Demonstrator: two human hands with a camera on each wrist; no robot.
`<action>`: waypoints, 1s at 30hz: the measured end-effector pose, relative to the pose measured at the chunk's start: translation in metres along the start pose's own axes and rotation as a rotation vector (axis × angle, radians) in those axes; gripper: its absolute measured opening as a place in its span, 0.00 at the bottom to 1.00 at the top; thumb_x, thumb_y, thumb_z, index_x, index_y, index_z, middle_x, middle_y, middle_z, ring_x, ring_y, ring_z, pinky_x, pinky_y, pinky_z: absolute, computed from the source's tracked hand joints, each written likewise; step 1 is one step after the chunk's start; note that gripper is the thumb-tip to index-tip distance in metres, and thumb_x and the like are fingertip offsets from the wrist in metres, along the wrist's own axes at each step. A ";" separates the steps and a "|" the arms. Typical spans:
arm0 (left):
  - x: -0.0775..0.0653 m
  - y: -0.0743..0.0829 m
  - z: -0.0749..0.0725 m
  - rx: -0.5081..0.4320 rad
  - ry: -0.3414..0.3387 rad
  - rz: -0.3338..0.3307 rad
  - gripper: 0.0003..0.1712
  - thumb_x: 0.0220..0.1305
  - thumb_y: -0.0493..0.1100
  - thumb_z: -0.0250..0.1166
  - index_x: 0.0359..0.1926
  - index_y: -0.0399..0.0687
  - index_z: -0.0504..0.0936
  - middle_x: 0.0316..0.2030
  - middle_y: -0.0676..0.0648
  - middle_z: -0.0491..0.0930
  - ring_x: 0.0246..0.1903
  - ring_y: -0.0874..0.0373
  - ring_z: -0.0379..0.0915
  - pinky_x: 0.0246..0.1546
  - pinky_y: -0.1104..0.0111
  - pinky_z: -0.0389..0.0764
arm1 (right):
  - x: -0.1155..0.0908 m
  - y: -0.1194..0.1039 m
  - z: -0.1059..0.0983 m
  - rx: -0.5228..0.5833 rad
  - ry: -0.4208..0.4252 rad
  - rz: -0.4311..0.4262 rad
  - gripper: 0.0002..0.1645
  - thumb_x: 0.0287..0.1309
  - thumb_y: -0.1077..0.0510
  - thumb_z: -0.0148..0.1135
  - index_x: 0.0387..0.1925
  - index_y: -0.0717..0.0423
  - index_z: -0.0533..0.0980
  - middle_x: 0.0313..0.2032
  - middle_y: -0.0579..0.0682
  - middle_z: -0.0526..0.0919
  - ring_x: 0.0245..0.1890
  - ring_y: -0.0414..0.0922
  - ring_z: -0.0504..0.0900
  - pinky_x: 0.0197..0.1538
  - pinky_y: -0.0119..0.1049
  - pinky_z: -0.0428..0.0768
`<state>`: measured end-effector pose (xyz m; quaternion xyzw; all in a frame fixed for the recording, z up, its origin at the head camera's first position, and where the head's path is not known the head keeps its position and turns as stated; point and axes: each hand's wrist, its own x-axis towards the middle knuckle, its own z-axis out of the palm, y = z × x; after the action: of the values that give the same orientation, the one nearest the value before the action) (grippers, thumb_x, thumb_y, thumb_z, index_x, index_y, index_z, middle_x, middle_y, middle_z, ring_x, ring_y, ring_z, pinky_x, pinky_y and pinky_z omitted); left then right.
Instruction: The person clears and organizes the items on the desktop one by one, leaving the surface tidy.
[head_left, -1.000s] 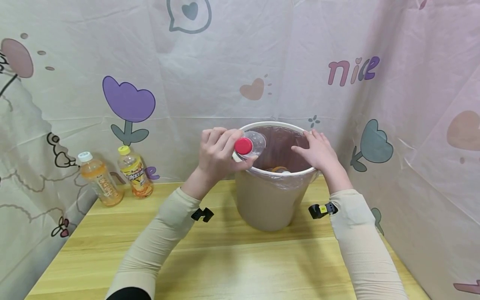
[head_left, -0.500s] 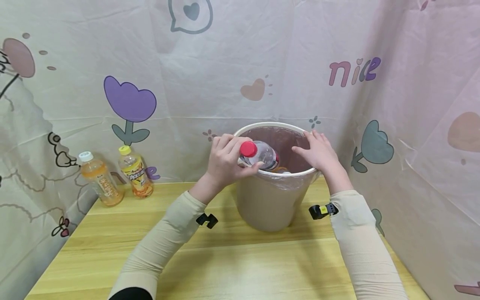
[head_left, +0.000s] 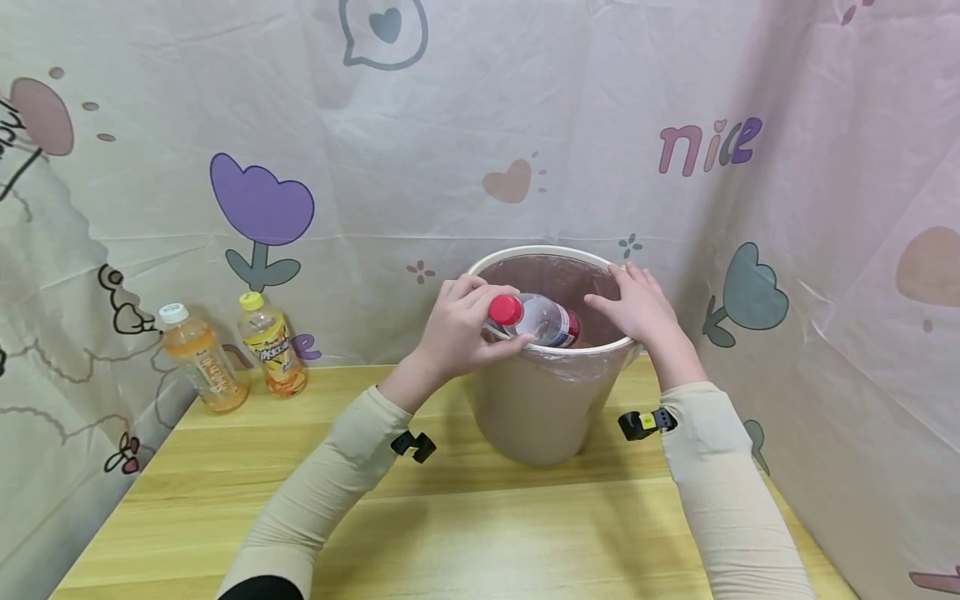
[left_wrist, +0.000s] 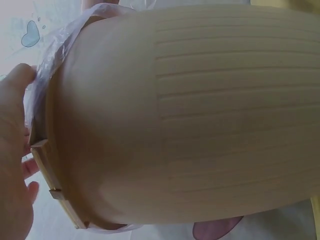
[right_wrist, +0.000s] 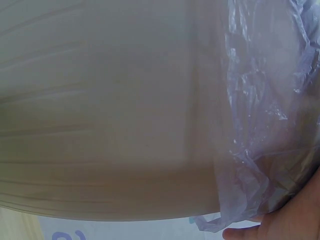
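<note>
In the head view my left hand (head_left: pixel 465 327) holds a clear plastic bottle (head_left: pixel 542 319) near its red cap (head_left: pixel 506 309), with the thumb on the near side and the fingers on the far side. The bottle slants inside the mouth of a beige trash bin (head_left: pixel 536 408), its red-labelled end lower and to the right. My right hand (head_left: pixel 636 305) rests on the bin's right rim, fingers extended and thumb over the opening. A clear liner (right_wrist: pixel 255 110) folds over the rim beside it in the right wrist view. The bottle is hidden in the left wrist view.
At the table's back left stand two bottles of orange drink, one with a white cap (head_left: pixel 173 313) and one with a yellow cap (head_left: pixel 251 301). The bin stands on a wooden table (head_left: pixel 480 533). A patterned cloth (head_left: pixel 390 167) hangs close behind.
My left hand has moved right and slightly down with the bottle, which now tilts further into the bin and shows its label. The right hand has stayed on the rim.
</note>
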<state>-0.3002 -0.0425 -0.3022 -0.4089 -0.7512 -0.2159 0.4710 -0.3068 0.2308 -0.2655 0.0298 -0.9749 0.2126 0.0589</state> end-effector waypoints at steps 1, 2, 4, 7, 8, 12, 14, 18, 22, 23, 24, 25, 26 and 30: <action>0.000 0.000 0.000 -0.004 -0.017 -0.008 0.31 0.46 0.61 0.72 0.46 0.46 0.83 0.36 0.51 0.85 0.40 0.53 0.73 0.39 0.59 0.69 | 0.000 0.000 0.000 0.000 0.000 0.000 0.48 0.66 0.37 0.50 0.76 0.57 0.48 0.76 0.66 0.42 0.75 0.68 0.38 0.71 0.69 0.42; 0.000 0.000 0.000 -0.006 -0.033 -0.016 0.31 0.46 0.62 0.72 0.46 0.46 0.83 0.36 0.51 0.85 0.41 0.53 0.73 0.40 0.59 0.69 | 0.000 0.000 0.000 -0.001 0.000 -0.001 0.48 0.66 0.37 0.50 0.76 0.57 0.48 0.76 0.66 0.42 0.75 0.68 0.38 0.71 0.69 0.42; 0.000 0.001 -0.001 -0.010 -0.055 -0.027 0.31 0.47 0.62 0.72 0.47 0.46 0.83 0.36 0.51 0.85 0.41 0.54 0.73 0.42 0.58 0.69 | 0.001 -0.001 0.000 -0.002 0.000 -0.002 0.48 0.66 0.37 0.50 0.76 0.57 0.48 0.76 0.66 0.42 0.75 0.68 0.38 0.71 0.69 0.42; 0.001 0.001 -0.002 -0.012 -0.076 -0.038 0.31 0.47 0.62 0.72 0.47 0.46 0.83 0.36 0.50 0.85 0.42 0.54 0.73 0.42 0.59 0.69 | 0.001 -0.001 0.000 -0.005 -0.001 -0.002 0.48 0.65 0.37 0.50 0.76 0.57 0.48 0.76 0.66 0.42 0.75 0.68 0.38 0.71 0.69 0.42; 0.001 0.001 -0.002 -0.011 -0.080 -0.039 0.31 0.47 0.62 0.72 0.47 0.46 0.83 0.36 0.50 0.85 0.42 0.54 0.73 0.42 0.59 0.69 | 0.001 -0.001 0.000 -0.007 -0.001 -0.002 0.48 0.65 0.37 0.50 0.76 0.57 0.48 0.76 0.66 0.41 0.75 0.68 0.38 0.71 0.68 0.42; 0.001 0.001 -0.004 -0.002 -0.094 -0.047 0.31 0.48 0.62 0.72 0.48 0.46 0.83 0.37 0.50 0.86 0.42 0.54 0.73 0.43 0.58 0.69 | 0.001 -0.001 -0.002 -0.010 -0.001 -0.005 0.48 0.65 0.36 0.50 0.76 0.57 0.49 0.76 0.66 0.41 0.75 0.67 0.38 0.72 0.68 0.42; 0.001 0.001 -0.004 0.007 -0.102 -0.052 0.31 0.49 0.62 0.71 0.48 0.47 0.83 0.37 0.50 0.86 0.42 0.54 0.73 0.43 0.58 0.69 | 0.001 -0.002 -0.002 -0.011 -0.002 -0.007 0.48 0.65 0.36 0.49 0.76 0.58 0.48 0.76 0.67 0.41 0.75 0.68 0.38 0.72 0.68 0.42; 0.001 0.002 -0.005 0.040 -0.123 -0.054 0.30 0.52 0.62 0.70 0.51 0.50 0.83 0.40 0.51 0.87 0.43 0.54 0.73 0.43 0.58 0.69 | 0.001 -0.001 -0.003 -0.016 -0.002 -0.007 0.48 0.66 0.36 0.49 0.75 0.58 0.48 0.76 0.67 0.41 0.75 0.68 0.38 0.72 0.67 0.42; -0.001 0.001 -0.007 0.065 -0.123 -0.061 0.29 0.54 0.61 0.68 0.53 0.51 0.83 0.42 0.51 0.87 0.44 0.53 0.74 0.44 0.58 0.68 | 0.001 -0.001 -0.002 -0.014 -0.001 -0.007 0.48 0.66 0.36 0.49 0.75 0.58 0.49 0.76 0.67 0.41 0.75 0.68 0.38 0.72 0.67 0.42; -0.001 0.001 -0.008 0.066 -0.118 -0.063 0.29 0.54 0.61 0.68 0.53 0.51 0.83 0.42 0.51 0.87 0.45 0.53 0.74 0.44 0.58 0.68 | 0.001 -0.001 -0.002 -0.013 -0.002 -0.007 0.48 0.66 0.36 0.49 0.75 0.58 0.49 0.76 0.67 0.41 0.75 0.68 0.38 0.72 0.67 0.42; -0.002 0.000 -0.008 0.069 -0.114 -0.065 0.29 0.54 0.61 0.68 0.53 0.52 0.83 0.42 0.51 0.87 0.45 0.53 0.74 0.45 0.58 0.68 | 0.001 -0.001 -0.002 -0.012 -0.002 -0.007 0.48 0.66 0.36 0.49 0.75 0.58 0.49 0.76 0.67 0.41 0.75 0.68 0.38 0.72 0.67 0.42; -0.002 0.000 -0.009 0.068 -0.112 -0.068 0.28 0.54 0.61 0.68 0.52 0.52 0.83 0.42 0.52 0.87 0.45 0.53 0.74 0.45 0.57 0.68 | 0.001 -0.001 -0.002 -0.010 -0.004 -0.006 0.48 0.66 0.36 0.49 0.75 0.58 0.48 0.76 0.66 0.41 0.75 0.67 0.38 0.72 0.67 0.42; -0.003 -0.001 -0.010 0.069 -0.111 -0.069 0.28 0.54 0.61 0.67 0.52 0.52 0.83 0.42 0.52 0.87 0.45 0.53 0.74 0.46 0.57 0.68 | 0.001 -0.001 -0.001 -0.008 -0.005 -0.005 0.48 0.66 0.36 0.49 0.76 0.58 0.48 0.76 0.66 0.41 0.75 0.67 0.37 0.72 0.67 0.42; -0.006 -0.002 -0.014 0.076 -0.111 -0.066 0.26 0.55 0.62 0.67 0.49 0.52 0.84 0.42 0.52 0.87 0.45 0.52 0.74 0.47 0.57 0.68 | 0.000 0.000 0.000 -0.004 -0.005 0.001 0.48 0.66 0.36 0.50 0.76 0.57 0.48 0.76 0.66 0.41 0.75 0.67 0.38 0.72 0.68 0.42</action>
<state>-0.2934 -0.0558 -0.3008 -0.3770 -0.7970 -0.1794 0.4365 -0.3069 0.2306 -0.2649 0.0300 -0.9755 0.2105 0.0564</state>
